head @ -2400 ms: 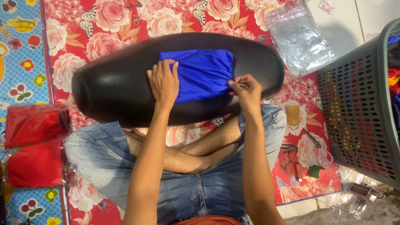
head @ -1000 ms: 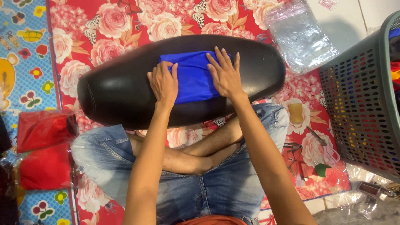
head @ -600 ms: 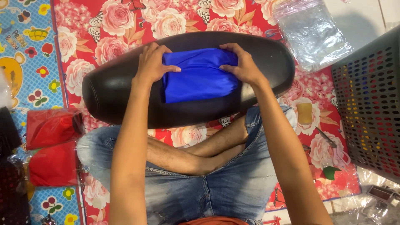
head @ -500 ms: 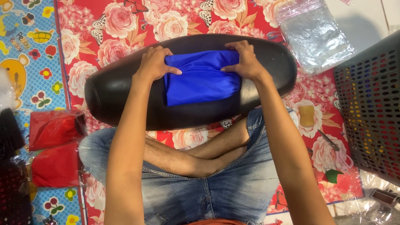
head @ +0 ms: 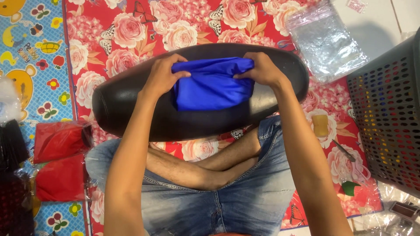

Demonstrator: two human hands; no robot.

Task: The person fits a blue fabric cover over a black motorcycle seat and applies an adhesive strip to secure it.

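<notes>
We fold blue cloth (head: 213, 85) on the black seat cushion (head: 131, 107).
Our left hand (head: 162, 76) and right hand (head: 261, 70) pinch its far edge, fingers curled, holding the fold flat.

The blue cloth (head: 213, 85) — earlier pressed flat under open palms — is now pinched at its far corners by the left hand (head: 162, 78) and right hand (head: 262, 70), bunched narrower.

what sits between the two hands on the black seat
In the head view, a folded blue cloth fills the stretch between the left hand and the right hand; both hands grip its upper corners on the black seat.
</notes>
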